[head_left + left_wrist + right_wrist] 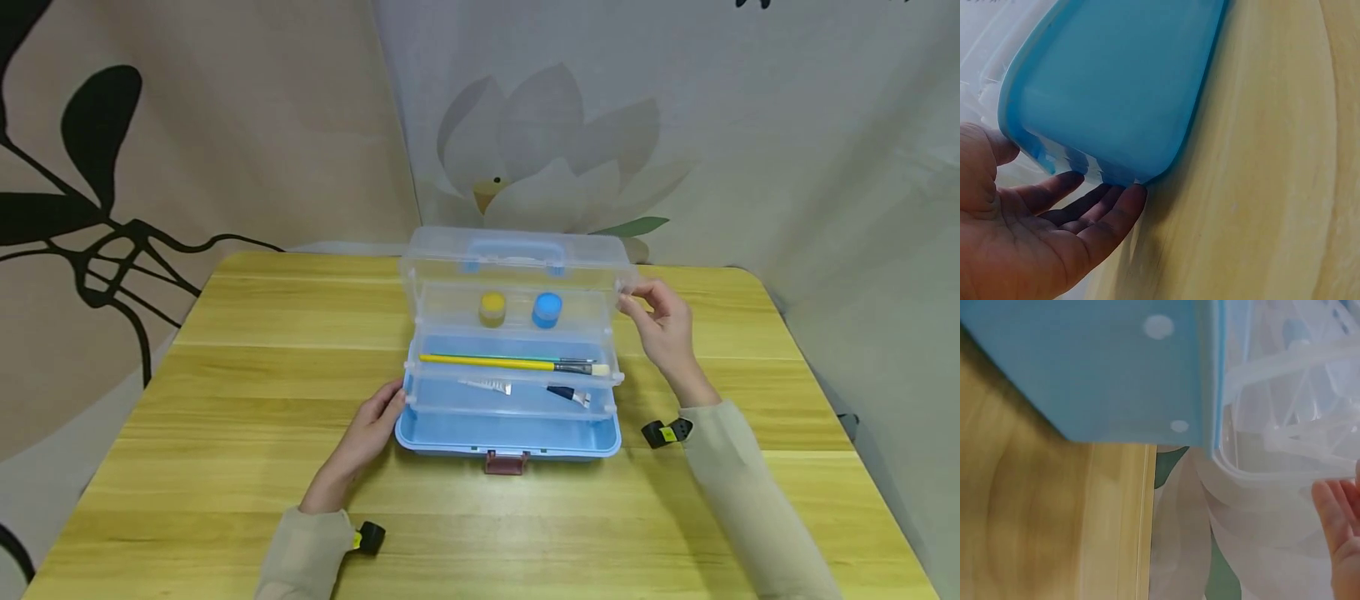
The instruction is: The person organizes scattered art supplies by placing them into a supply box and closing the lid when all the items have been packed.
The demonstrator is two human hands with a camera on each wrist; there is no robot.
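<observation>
A light-blue storage box (pixel 510 433) stands with its clear lid (pixel 442 242) raised and its clear tiered trays (pixel 517 402) fanned out. At its left end my left hand (pixel 372 425) grips the side, thumb at the rim and fingertips on the outer wall, as the left wrist view shows. With thumb and fingers my right hand (pixel 663 321) pinches the right edge of the lid. In the upper tray sit a yellow-capped jar (pixel 492 308) and a blue-capped jar (pixel 547 309). Paintbrushes (pixel 495 361) lie across the middle tray, and small paint tubes (pixel 487 386) show lower down.
The box sits near the back edge of a wooden table (pixel 285 358). A brownish latch (pixel 506 463) hangs at its front. Behind the table hangs a printed curtain (pixel 300 125). A blue handle (pixel 516 252) shows through the lid.
</observation>
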